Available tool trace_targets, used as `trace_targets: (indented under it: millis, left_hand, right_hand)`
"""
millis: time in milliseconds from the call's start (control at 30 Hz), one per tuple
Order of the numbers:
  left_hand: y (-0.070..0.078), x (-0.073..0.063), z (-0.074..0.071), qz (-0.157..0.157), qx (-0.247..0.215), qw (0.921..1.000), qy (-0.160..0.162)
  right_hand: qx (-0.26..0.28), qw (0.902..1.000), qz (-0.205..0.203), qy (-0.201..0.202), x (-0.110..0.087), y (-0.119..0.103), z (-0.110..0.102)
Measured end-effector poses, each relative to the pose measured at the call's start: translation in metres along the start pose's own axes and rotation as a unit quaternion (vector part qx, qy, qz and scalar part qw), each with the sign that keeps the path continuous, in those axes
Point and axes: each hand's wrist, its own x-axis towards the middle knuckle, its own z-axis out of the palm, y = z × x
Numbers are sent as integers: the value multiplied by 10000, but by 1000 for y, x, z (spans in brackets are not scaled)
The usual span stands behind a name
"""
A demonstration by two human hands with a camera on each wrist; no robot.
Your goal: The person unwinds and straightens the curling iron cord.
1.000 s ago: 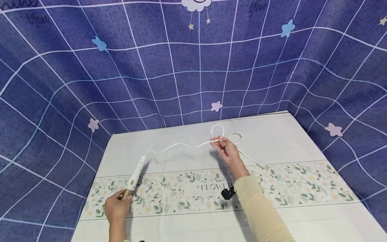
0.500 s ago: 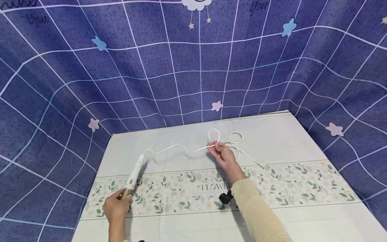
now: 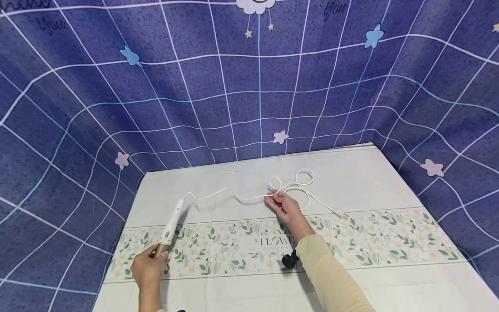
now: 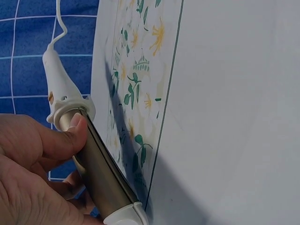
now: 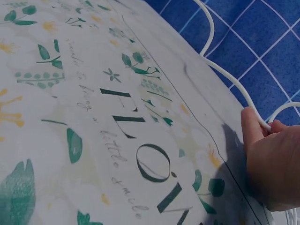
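Observation:
My left hand (image 3: pixel 149 266) grips the gold barrel of a curling iron (image 3: pixel 172 223) with a white handle. Its thumb lies along the barrel just below the white collar in the left wrist view, and the white end cap (image 4: pixel 124 214) shows beyond the fingers. From the handle's end a white power cord (image 3: pixel 212 193) runs in a wavy line to the right. My right hand (image 3: pixel 287 211) pinches this cord between thumb and fingers, above the table. Past that hand the cord makes several loose loops and ends in a plug (image 3: pixel 341 214) lying on the table.
A white cloth with a floral band (image 3: pixel 226 247) covers the table (image 3: pixel 241 294). Blue curtains (image 3: pixel 218 108) with a white grid and stars hang behind and at both sides. A black strap piece (image 3: pixel 289 261) sits at my right wrist.
My right hand has come slightly down and to the left with the pinched cord, and the loop above it has lowered. The left hand and curling iron have barely moved.

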Motion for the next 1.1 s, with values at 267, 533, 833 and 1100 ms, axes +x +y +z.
trace_targets:
  millis: [267,533,833,1100]
  left_hand:
    - [1,5,2,-89,49,9999,26]
    - [2,10,3,-255,89,9996,130]
    - [3,13,0,-12,149,9999,-16]
    - [-3,23,2,9,302,9995,92]
  right_hand:
    - [-463,9987,205,112,-7,-5,-12]
    - [-677,9970,171,343,-16,-23,-19]
    - [-490,9978,189,394,-25,-43,-24]
    - [-542,9974,104,458,-35,-61,-33]
